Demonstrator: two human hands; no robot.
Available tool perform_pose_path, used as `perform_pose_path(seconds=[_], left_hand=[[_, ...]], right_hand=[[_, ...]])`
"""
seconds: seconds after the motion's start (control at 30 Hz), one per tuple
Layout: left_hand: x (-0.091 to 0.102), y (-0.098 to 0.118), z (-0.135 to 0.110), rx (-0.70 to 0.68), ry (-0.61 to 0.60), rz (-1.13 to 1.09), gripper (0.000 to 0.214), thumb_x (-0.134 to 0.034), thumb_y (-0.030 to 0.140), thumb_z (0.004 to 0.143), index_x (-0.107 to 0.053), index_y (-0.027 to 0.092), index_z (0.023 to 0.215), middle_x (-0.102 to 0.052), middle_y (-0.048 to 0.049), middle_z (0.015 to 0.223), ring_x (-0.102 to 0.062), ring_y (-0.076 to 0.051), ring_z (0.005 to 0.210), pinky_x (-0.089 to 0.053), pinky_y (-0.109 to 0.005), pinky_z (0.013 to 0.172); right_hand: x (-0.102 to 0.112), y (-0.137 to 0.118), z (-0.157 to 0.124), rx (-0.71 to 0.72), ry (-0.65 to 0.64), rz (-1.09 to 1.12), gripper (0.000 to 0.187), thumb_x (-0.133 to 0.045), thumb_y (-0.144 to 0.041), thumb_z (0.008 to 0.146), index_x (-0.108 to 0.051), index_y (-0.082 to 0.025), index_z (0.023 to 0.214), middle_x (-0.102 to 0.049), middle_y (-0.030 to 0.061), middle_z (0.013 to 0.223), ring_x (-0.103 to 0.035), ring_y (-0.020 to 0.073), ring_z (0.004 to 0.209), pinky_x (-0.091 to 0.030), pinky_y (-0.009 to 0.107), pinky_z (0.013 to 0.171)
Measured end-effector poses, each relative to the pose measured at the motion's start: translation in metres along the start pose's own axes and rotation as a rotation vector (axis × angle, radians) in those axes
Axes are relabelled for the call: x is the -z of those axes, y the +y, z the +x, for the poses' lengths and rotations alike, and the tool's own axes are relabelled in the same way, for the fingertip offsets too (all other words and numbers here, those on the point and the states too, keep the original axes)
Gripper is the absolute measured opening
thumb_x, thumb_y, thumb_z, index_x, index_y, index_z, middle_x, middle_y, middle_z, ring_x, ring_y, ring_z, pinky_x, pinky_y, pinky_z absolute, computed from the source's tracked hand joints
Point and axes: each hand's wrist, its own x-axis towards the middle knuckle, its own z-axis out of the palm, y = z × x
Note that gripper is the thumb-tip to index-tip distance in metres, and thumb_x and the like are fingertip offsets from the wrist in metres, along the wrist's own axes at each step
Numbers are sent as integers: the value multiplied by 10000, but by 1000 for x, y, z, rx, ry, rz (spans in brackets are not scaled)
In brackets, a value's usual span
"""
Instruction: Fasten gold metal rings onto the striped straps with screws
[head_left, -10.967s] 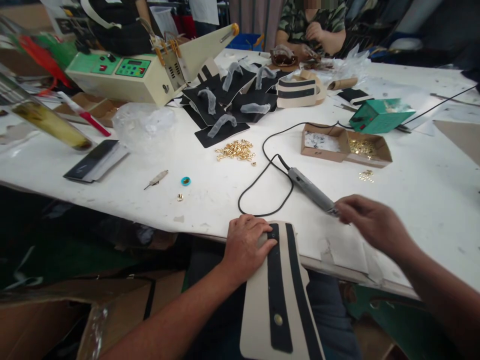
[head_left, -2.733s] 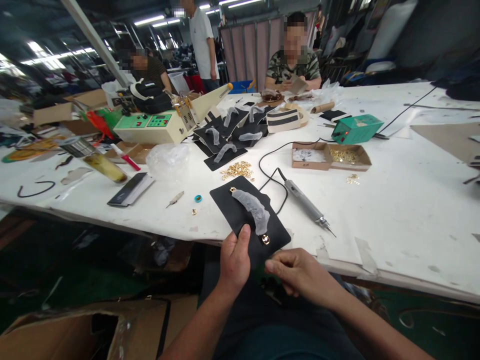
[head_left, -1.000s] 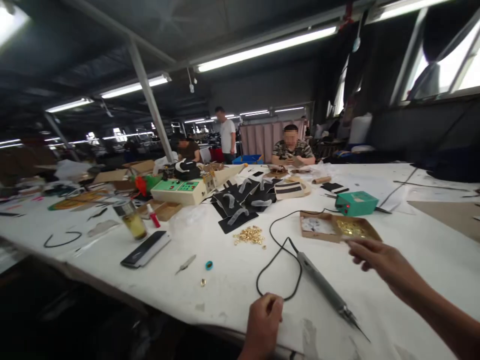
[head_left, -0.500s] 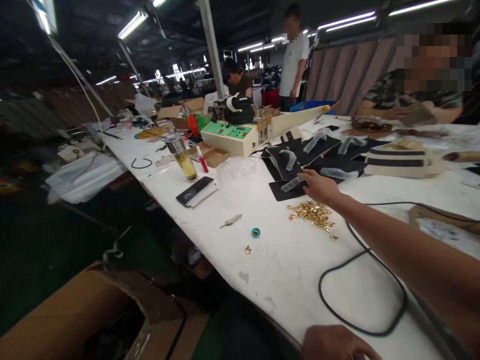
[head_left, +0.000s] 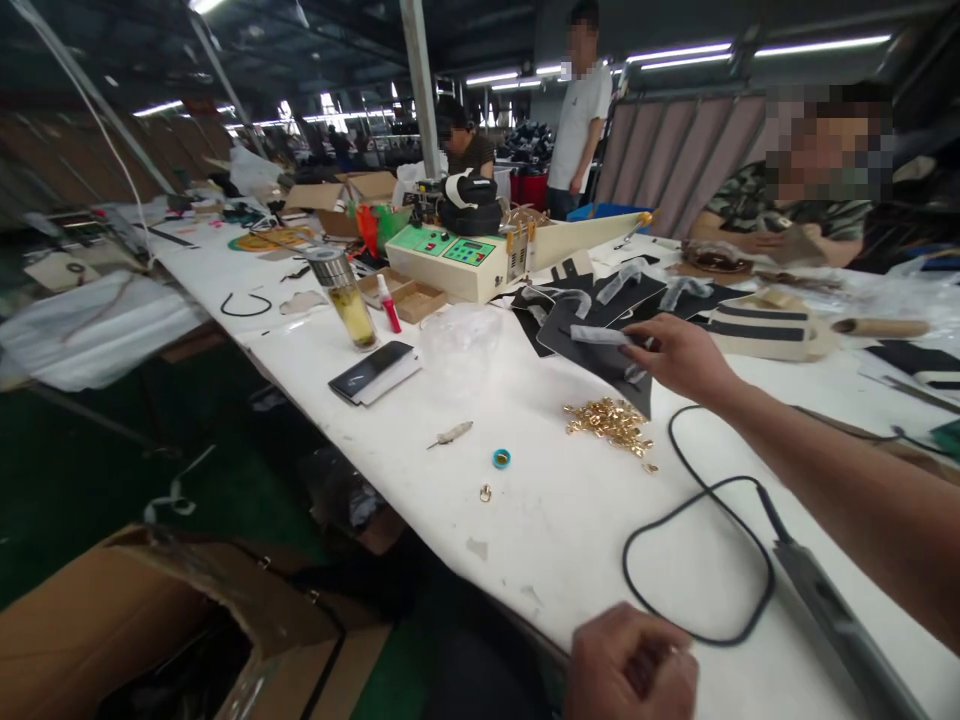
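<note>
My right hand (head_left: 686, 358) pinches the edge of a flat black panel (head_left: 577, 348) that carries a strip wrapped in clear plastic. The panel is tilted, its near corner hanging beside a pile of gold metal fittings (head_left: 611, 425). More black panels (head_left: 630, 290) with plastic-wrapped strips lie stacked behind it. At the bottom edge, my left hand (head_left: 630, 660) is closed with curled fingers; whatever is inside them is hidden. On the white table (head_left: 540, 540) before it are a small blue ring-shaped cap (head_left: 501, 459), a single gold fitting (head_left: 485, 493) and a pointed tool (head_left: 451, 434).
A phone (head_left: 371, 370), a glass flask (head_left: 345, 300) and a red bottle (head_left: 388, 305) stand left of a green-topped machine (head_left: 450, 255). A black cord (head_left: 626, 580) loops to a grey bar-shaped device (head_left: 832, 620). A co-worker (head_left: 787, 200) sits across the table.
My right hand has taken hold of a black panel and lifted it off the stack toward me. My left hand has come further into view. The view has shifted slightly.
</note>
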Motion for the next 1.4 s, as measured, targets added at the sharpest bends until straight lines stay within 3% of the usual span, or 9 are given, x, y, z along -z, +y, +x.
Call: perform_pose_path(seconds=[0.17, 0.27, 0.4, 0.57, 0.73, 0.87, 1.0, 1.2, 1.4], left_hand=[[35, 36, 0, -135, 328, -406, 890, -828, 674, 752, -580, 219, 1475, -625, -184, 1443, -683, -292, 1115, -585, -325, 802], [49, 43, -3, -16, 442, -523, 818, -833, 652, 772, -639, 185, 1414, -699, -172, 1370, -650, -348, 1278, -547, -428, 1052], [59, 35, -25, 107, 517, -562, 629, -871, 585, 756, -769, 145, 1193, -796, -153, 1181, -666, -372, 1285, -480, -468, 1154], [72, 23, -61, 158, 548, -600, 594, -912, 569, 689, -813, 137, 1084, -820, -154, 1103, -710, -395, 1213, -483, -509, 1145], [89, 28, -84, 144, 482, -569, 584, -869, 566, 751, -809, 126, 1130, -817, -151, 1123, -739, -371, 1140, -499, -486, 1117], [98, 31, -91, 86, 464, -415, 597, -816, 598, 804, -801, 122, 1164, -821, -135, 1104, -741, -366, 1096, -542, -451, 1026], [97, 35, -95, 11, 401, -171, 547, -745, 600, 883, -798, 143, 1180, -824, -99, 1085, -733, -331, 1082, -556, -373, 951], [75, 42, -96, 31, 368, -234, 569, -672, 624, 941, -772, 136, 1218, -819, -102, 1071, -748, -273, 991, -566, -333, 896], [59, 40, -89, 141, 329, -435, 559, -892, 523, 762, -794, 91, 1104, -820, -131, 952, -772, -258, 844, -598, -349, 840]], right_hand=[[52, -90, -113, 1, -212, 459, 244, -733, -442, 910, -804, -269, 1067, -732, 29, 909, -654, 196, 769, -508, 298, 686], [46, -115, -166, 13, -549, 622, 309, -746, -494, 907, -795, -274, 1118, -751, 42, 1025, -688, 195, 803, -542, 287, 686], [7, -78, -184, -401, -220, 160, 393, -622, -542, 959, -777, -247, 1169, -733, 93, 1209, -713, 240, 882, -531, 350, 748], [-34, -41, -180, -439, -272, 13, 325, -519, -370, 976, -788, -199, 1043, -707, 149, 1211, -705, 289, 928, -493, 383, 743], [-29, -95, -196, -294, -309, 281, 273, -579, -411, 956, -770, -218, 979, -751, 74, 1054, -702, 235, 942, -520, 338, 861], [2, -170, -225, -449, -258, 775, 398, -643, -593, 934, -778, -224, 998, -752, 46, 872, -681, 209, 732, -548, 323, 693], [22, -221, -257, -351, -144, 885, 244, -694, -480, 947, -793, -257, 942, -755, 37, 897, -681, 198, 747, -553, 322, 701], [17, -231, -289, -244, -14, 812, 42, -753, -318, 928, -780, -285, 933, -750, 32, 909, -686, 211, 784, -561, 347, 722], [21, -219, -312, -345, -83, 870, 114, -781, -368, 914, -802, -280, 984, -764, 16, 893, -697, 203, 793, -558, 337, 741]])
